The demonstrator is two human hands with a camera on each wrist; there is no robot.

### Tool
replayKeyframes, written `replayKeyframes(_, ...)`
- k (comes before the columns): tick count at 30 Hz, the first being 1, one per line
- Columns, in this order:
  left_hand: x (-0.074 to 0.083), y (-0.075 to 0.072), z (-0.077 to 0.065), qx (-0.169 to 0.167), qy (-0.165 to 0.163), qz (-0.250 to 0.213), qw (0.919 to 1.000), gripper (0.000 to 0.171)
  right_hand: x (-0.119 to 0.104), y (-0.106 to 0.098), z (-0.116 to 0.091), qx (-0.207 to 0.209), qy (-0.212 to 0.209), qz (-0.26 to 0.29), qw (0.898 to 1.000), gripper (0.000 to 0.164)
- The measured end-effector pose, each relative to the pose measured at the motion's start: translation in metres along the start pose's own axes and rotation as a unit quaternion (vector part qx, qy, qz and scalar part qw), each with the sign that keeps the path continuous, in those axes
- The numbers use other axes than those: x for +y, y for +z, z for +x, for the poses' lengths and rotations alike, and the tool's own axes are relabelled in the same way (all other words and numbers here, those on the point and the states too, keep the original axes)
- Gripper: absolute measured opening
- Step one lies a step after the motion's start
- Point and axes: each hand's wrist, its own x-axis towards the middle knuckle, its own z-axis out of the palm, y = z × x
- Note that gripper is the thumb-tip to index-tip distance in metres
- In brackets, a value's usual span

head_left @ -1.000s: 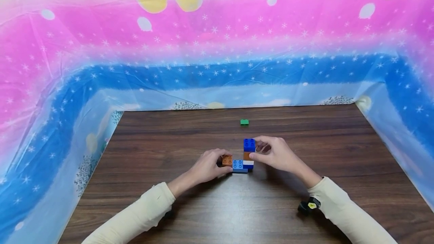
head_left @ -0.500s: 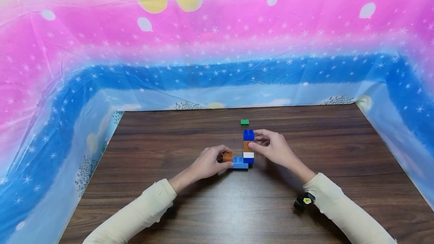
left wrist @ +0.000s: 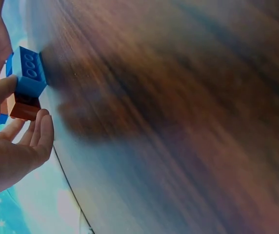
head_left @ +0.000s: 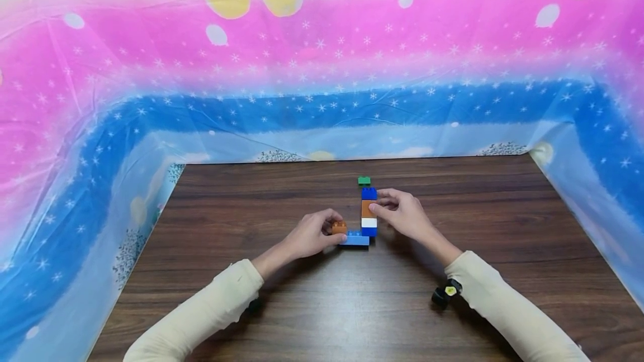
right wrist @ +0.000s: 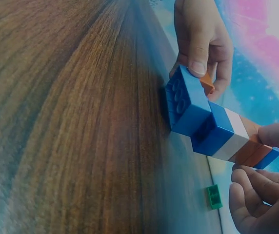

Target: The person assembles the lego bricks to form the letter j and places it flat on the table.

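Toy building blocks form one L-shaped piece between the two hands. Its base is a long light blue block (head_left: 356, 239), whose hollow underside shows in both wrist views, clear of the table. At its left end sits an orange block (head_left: 339, 227), pinched between thumb and fingers of my left hand (head_left: 310, 234). A column rises from the right end: a dark blue block (head_left: 369, 232), a white one (head_left: 369, 223), orange (head_left: 367, 209), and a blue block (head_left: 369, 194) on top. My right hand (head_left: 406, 215) grips the column around its orange part.
Farther back on the wooden table (head_left: 282, 194) lies a small green block (head_left: 364, 180). A patterned cloth (head_left: 322, 110) hangs around the table's back and sides. A black device (head_left: 445, 293) is strapped at the right wrist.
Both hands have raised the block piece, and it has tipped so that its top studs show less and its front side more. The green block stays put.
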Motion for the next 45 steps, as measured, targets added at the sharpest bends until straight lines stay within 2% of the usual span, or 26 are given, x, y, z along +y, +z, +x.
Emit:
replayKeyframes(11,0.000,-0.002,0.002,-0.003,-0.009,0.000,1.0000,0.036,0.006,0.002,0.002,-0.010,0.013,0.011,1.000,0.062)
replayKeyframes(23,-0.004,-0.002,0.005,-0.005,-0.015,-0.029,0.9995,0.034,0.012,0.007,0.004,-0.022,0.016,0.018,0.999,0.066)
replayKeyframes(30,-0.006,-0.002,0.007,-0.004,-0.024,-0.036,0.9991,0.032,0.012,0.010,0.007,-0.019,0.026,0.007,0.999,0.064)
replayKeyframes(37,-0.006,-0.002,0.008,0.004,-0.018,-0.042,0.9990,0.028,0.016,0.013,0.010,-0.016,0.033,-0.011,0.999,0.061)
replayKeyframes(45,-0.007,-0.001,0.009,0.006,-0.032,-0.039,0.9987,0.028,0.021,0.018,0.013,-0.012,0.042,-0.008,0.999,0.058)
